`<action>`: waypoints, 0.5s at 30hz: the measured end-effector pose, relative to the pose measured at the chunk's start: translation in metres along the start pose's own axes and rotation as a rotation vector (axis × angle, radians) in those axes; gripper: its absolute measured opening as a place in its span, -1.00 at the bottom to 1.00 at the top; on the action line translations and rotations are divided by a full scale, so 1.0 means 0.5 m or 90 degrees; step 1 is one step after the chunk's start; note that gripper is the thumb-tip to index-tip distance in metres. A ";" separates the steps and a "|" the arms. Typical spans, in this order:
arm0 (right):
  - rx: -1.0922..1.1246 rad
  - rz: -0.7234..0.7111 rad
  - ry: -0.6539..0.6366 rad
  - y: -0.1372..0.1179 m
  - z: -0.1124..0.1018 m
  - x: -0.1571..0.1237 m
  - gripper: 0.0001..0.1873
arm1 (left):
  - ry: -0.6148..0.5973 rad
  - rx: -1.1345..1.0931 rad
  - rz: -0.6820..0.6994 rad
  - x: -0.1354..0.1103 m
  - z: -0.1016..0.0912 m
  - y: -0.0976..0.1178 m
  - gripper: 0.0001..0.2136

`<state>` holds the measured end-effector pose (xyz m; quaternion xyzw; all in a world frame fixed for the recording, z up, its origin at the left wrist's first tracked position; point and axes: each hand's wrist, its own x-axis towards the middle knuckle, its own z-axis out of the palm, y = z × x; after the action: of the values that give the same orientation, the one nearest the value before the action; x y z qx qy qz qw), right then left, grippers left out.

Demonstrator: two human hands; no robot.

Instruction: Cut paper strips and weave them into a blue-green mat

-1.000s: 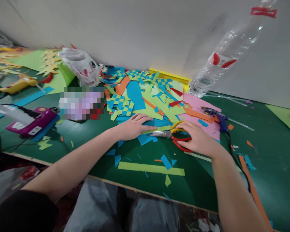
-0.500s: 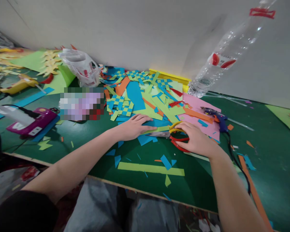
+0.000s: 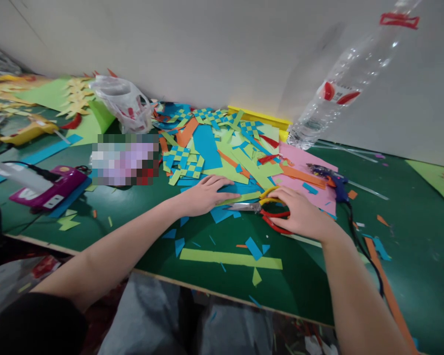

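My left hand (image 3: 205, 195) lies flat with its fingers stretched out, pressing on a narrow green paper strip (image 3: 248, 196) and the blue paper (image 3: 219, 213) under it. In my right hand (image 3: 299, 213) is a pair of scissors (image 3: 276, 214) with yellow and red handles. Its blades point left along the near side of the green strip, close to my left fingertips. The blade tips lie over blue paper. Nearer to me, a longer green paper strip (image 3: 231, 258) lies on the table among small blue scraps (image 3: 253, 248).
Woven paper squares (image 3: 185, 160) and strips are heaped behind my hands. A plastic bottle (image 3: 340, 91) leans at the wall. On the right lie pink paper (image 3: 303, 167) and a blue glue gun (image 3: 340, 190) with a cord; on the left, a purple power strip (image 3: 52, 187) and a plastic bag (image 3: 124, 103).
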<state>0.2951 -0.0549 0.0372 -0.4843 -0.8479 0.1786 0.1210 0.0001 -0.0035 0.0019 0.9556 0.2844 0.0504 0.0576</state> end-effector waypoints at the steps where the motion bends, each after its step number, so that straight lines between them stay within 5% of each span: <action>1: -0.002 0.000 0.003 -0.001 -0.001 0.000 -0.64 | 0.006 0.000 -0.001 0.001 0.001 0.002 -0.54; 15: -0.016 0.001 -0.003 0.000 0.003 0.002 -0.62 | 0.076 -0.024 0.017 0.008 0.000 0.010 -0.63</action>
<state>0.2941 -0.0542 0.0358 -0.4859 -0.8501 0.1687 0.1129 0.0061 -0.0054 0.0029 0.9534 0.2735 0.1136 0.0581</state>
